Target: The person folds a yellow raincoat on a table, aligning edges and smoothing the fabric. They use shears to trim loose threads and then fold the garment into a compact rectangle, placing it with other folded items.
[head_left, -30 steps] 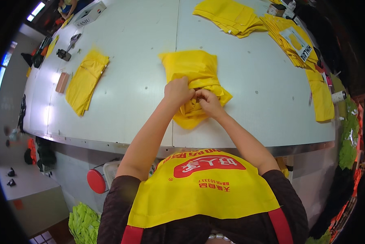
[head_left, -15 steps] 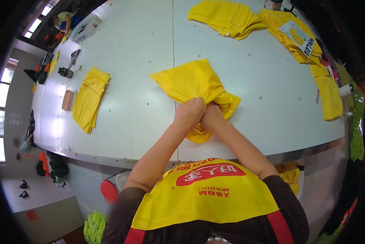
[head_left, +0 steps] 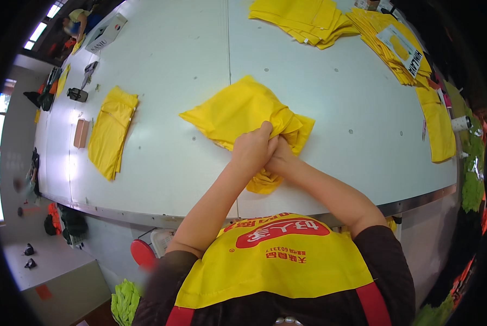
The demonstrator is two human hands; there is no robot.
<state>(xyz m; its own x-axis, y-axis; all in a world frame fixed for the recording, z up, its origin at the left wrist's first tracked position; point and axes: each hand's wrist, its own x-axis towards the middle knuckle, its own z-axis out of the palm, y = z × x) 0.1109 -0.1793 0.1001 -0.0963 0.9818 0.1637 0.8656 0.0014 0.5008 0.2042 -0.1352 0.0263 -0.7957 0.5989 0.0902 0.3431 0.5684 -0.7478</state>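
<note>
A piece of yellow fabric (head_left: 235, 108), bunched and creased at its near right side, lies on the white table in front of me. My left hand (head_left: 252, 148) is closed round a gathered part of it, with the thumb side up. Pressed close beside it, my right hand (head_left: 281, 156) is also closed on the fabric; its fingertips are hidden under the cloth and behind the left hand. One pointed corner spreads out to the left, and a crumpled end hangs toward me below my wrists.
Folded yellow pieces (head_left: 113, 130) lie to the left, near a small brown box (head_left: 81, 133) and a dark cup-like object (head_left: 77, 94). Yellow stacks (head_left: 303, 20) and a printed bag (head_left: 398, 46) are at the far right. A thread spool (head_left: 460, 124) stands by the right edge.
My hands have drawn closer together, with the left turning over the right. The fabric's broad part has swung a little to the left, and the view has shifted slightly.
</note>
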